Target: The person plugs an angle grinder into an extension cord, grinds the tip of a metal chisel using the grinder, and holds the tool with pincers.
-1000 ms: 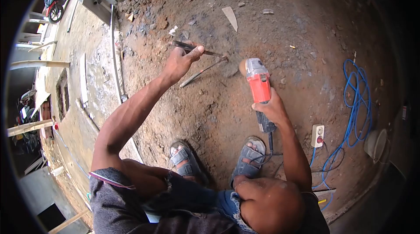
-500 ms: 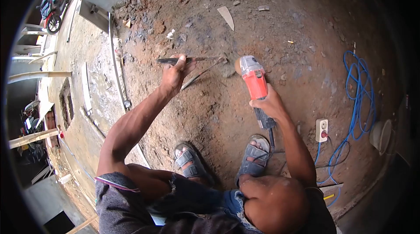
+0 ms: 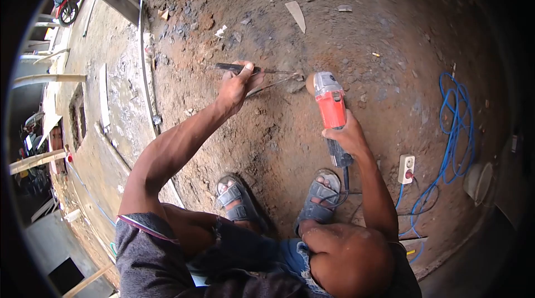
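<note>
The red, grey and black power tool (image 3: 331, 110) at two o'clock has a smooth, lightly shiny, plastic-looking red body and a dull, scuffed grey head. At eleven o'clock, the long thin black-handled tool (image 3: 231, 67) has a smooth dark handle and a matt, metal-looking shaft. The brown earth floor (image 3: 278, 159) is rough, gritty and matt. The blue looped cable (image 3: 457, 100) at three o'clock looks smooth and plastic-coated. Toward seven o'clock, the dark grey sleeve (image 3: 147, 248) is matt cloth; the blue jeans (image 3: 290, 249) at six are frayed denim.
</note>
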`<state>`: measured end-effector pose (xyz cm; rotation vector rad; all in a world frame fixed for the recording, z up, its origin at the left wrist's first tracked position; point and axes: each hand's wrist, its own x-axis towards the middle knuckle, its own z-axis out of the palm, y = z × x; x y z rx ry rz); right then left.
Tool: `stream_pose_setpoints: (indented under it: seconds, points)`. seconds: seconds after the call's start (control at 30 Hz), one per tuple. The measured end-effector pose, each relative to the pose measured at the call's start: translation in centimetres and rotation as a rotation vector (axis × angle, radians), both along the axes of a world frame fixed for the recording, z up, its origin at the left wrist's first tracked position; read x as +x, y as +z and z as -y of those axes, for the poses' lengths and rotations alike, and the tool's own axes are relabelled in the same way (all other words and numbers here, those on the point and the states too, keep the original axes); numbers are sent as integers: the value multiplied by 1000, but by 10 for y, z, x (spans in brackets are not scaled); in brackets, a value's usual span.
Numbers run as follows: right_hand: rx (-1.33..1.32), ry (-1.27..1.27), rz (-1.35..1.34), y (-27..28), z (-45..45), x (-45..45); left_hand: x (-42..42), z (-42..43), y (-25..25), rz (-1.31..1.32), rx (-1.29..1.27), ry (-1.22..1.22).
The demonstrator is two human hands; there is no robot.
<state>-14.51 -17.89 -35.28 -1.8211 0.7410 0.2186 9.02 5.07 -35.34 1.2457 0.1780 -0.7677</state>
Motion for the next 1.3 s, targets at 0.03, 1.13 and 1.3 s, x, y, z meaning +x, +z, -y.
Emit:
stream_pose_setpoints:
  seconds: [0.03,1.13,1.3]
  points:
    - [6,-1,-14,1,0,-1,1,1,0,13,5,-11]
    - [-57,85,9,-4,1,5,5,1,-5,72,25,-65]
    - [-77,102,-35,0,0,7,6,-1,-8,71,17,-71]
